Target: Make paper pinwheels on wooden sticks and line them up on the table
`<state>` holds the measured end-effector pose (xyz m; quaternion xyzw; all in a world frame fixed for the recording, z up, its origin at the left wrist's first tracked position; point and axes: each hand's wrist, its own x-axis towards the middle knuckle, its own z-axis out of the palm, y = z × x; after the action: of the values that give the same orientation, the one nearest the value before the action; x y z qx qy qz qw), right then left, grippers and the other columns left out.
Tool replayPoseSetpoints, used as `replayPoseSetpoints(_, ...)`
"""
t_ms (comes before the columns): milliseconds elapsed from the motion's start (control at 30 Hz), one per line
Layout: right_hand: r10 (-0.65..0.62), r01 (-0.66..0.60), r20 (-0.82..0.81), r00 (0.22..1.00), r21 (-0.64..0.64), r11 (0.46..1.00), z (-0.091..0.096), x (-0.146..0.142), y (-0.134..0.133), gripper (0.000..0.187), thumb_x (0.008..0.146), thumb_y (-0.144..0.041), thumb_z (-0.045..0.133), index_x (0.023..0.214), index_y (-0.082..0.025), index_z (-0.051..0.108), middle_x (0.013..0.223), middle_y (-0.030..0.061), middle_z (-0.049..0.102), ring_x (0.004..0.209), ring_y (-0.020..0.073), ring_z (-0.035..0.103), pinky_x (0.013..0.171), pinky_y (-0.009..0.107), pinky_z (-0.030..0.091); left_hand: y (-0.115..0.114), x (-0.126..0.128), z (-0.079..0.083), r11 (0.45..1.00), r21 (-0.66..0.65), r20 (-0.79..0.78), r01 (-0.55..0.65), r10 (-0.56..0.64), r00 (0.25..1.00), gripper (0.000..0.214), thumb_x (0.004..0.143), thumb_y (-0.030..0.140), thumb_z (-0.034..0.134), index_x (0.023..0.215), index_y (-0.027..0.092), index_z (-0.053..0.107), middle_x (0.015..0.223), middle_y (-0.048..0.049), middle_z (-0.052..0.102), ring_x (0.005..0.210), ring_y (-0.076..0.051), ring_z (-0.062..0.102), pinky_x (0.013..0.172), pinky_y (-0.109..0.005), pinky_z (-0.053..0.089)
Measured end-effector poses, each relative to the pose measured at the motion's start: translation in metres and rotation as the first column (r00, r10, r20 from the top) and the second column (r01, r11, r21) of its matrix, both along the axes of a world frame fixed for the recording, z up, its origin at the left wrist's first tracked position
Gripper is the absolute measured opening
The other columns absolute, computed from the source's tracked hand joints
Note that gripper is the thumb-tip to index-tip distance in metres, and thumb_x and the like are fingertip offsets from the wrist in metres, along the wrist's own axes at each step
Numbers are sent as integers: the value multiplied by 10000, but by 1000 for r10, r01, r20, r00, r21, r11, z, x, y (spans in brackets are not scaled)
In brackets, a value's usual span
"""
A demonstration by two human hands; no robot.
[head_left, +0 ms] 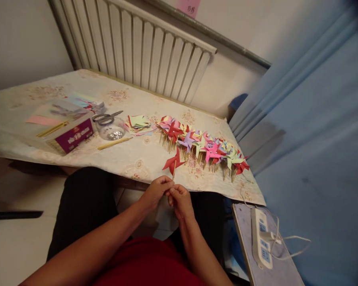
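A red paper pinwheel [174, 163] on a thin wooden stick stands upright over the table's front edge. My left hand [159, 188] pinches the stick low down, below the paper blades. Right beside it, my right hand [180, 197] is closed with its fingertips at the stick's bottom end. Both hands touch or nearly touch each other there. Behind them, rows of finished paper pinwheels [212, 151] in red, pink, purple and pale yellow lie on the table, their sticks pointing toward me.
On the flowered tablecloth [149, 159] are a clear bowl [105, 133] of small shiny pieces, scissors [107, 118], stacked paper pieces [140, 124], loose sticks [115, 143] and a purple-labelled box [74, 136]. A power strip [261, 238] with cables lies right; a blue curtain [310, 119] hangs there.
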<state>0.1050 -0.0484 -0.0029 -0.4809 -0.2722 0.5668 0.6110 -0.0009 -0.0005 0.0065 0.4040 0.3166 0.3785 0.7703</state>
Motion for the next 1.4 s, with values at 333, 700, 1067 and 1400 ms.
replayPoseSetpoints(333, 48, -48, -20, 999, 1, 999, 1, -1, -1, 282, 669, -390, 772, 648, -154, 620, 607, 10, 677, 357, 50, 452, 360, 177, 279, 0, -2, -1, 999, -26, 20, 27, -27, 999, 287, 761, 392, 698, 723, 177, 512, 496, 75, 449, 407, -100, 488, 459, -243, 406)
replayPoseSetpoints(700, -2, 2, 30, 1000, 5, 1000, -2, 1, -1, 222, 673, -342, 755, 684, -164, 623, 623, 17, 697, 364, 58, 462, 365, 177, 292, -3, 2, -1, 1000, -25, 22, 18, -17, 1000, 277, 766, 376, 675, 699, 187, 485, 500, 76, 462, 376, -121, 512, 439, -266, 422)
replayPoseSetpoints(1067, 18, -18, 5, 1000, -2, 1000, -4, 1, -2, 241, 678, -360, 759, 694, -161, 624, 626, 17, 700, 360, 58, 459, 359, 178, 284, -3, 0, -3, 1000, 1, -8, 18, -18, 1000, 273, 775, 380, 676, 717, 176, 503, 520, 70, 476, 397, -110, 515, 452, -255, 419)
replayPoseSetpoints(1400, 16, -15, 19, 1000, -12, 1000, -3, 1, -1, 251, 672, -356, 755, 649, -175, 584, 585, 0, 674, 349, 53, 432, 350, 180, 254, -4, 0, 1, 1000, 5, -6, 11, -11, 1000, 301, 759, 403, 689, 708, 178, 496, 503, 73, 479, 386, -97, 504, 447, -236, 400)
